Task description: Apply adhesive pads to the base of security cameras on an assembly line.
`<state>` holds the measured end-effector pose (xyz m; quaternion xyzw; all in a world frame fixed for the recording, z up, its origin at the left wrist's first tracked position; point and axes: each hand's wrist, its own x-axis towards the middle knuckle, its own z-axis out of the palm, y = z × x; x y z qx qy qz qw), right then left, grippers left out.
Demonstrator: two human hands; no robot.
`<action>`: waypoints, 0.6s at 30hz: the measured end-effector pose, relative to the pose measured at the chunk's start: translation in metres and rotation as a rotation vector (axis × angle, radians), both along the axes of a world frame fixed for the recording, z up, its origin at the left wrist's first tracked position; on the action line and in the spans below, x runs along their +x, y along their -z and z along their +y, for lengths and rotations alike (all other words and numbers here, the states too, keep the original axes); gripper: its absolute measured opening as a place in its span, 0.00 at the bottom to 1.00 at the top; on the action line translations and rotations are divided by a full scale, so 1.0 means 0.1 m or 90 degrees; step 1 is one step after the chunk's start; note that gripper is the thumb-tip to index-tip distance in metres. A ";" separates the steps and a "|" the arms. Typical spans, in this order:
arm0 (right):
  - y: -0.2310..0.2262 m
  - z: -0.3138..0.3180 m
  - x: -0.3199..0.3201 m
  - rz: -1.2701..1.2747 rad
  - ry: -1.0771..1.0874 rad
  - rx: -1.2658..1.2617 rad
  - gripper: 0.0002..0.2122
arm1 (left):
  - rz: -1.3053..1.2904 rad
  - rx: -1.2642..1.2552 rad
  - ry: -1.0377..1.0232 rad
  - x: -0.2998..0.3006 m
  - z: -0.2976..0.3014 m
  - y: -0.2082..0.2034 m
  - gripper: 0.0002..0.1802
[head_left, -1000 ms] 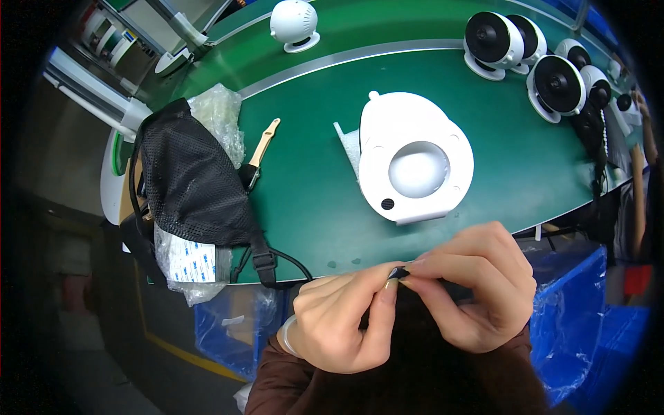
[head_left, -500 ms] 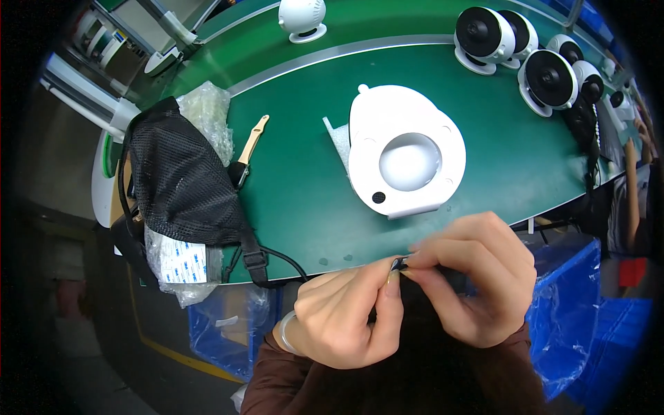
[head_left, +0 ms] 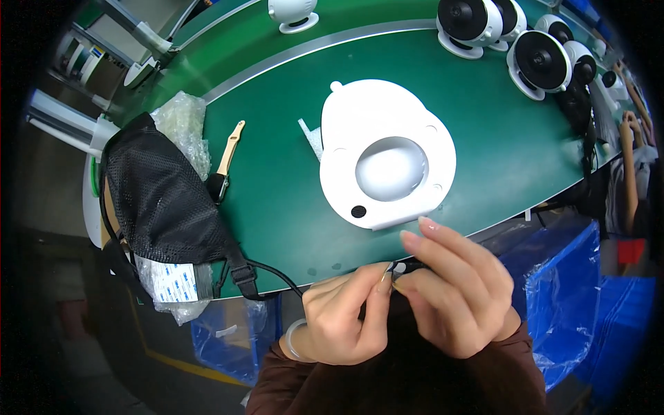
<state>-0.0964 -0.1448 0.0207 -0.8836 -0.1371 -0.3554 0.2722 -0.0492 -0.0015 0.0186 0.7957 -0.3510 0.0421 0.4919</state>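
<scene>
Just off the front edge of the table, my left hand (head_left: 346,315) is closed in a pinch of thumb and forefinger. Between those tips is a small dark piece with a pale patch (head_left: 397,268), too small to name. Right beside it is my right hand (head_left: 460,290), two fingers raised and parted from the thumb. A dark bit of the piece shows in that gap, and the thumb lies close to it. Beyond both hands, a white rounded housing (head_left: 394,114) lies on the table, with a round recess and a small black mesh dot.
A black mesh bag (head_left: 162,194) lies at left on bubble wrap (head_left: 183,124), near a wooden-handled brush (head_left: 232,149). White round devices with black fronts (head_left: 541,61) stand at far right. Blue plastic-lined bins (head_left: 564,304) are below the edge. Another person's arm (head_left: 628,149) shows at right.
My right hand's fingers have lifted and spread away from the small piece. My left hand keeps its pinch. The view has shifted, so the table things sit farther left.
</scene>
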 end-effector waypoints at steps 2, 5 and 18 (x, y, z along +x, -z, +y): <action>-0.05 -0.03 0.02 0.054 0.029 0.011 0.06 | -0.019 0.004 0.008 0.00 -0.02 0.02 0.06; 0.02 -0.08 0.07 0.000 -0.012 -0.001 0.06 | -0.034 0.009 0.006 0.02 -0.02 0.05 0.07; -0.03 -0.21 0.26 0.101 0.132 0.391 0.04 | -0.065 -0.034 -0.081 0.18 -0.06 0.19 0.09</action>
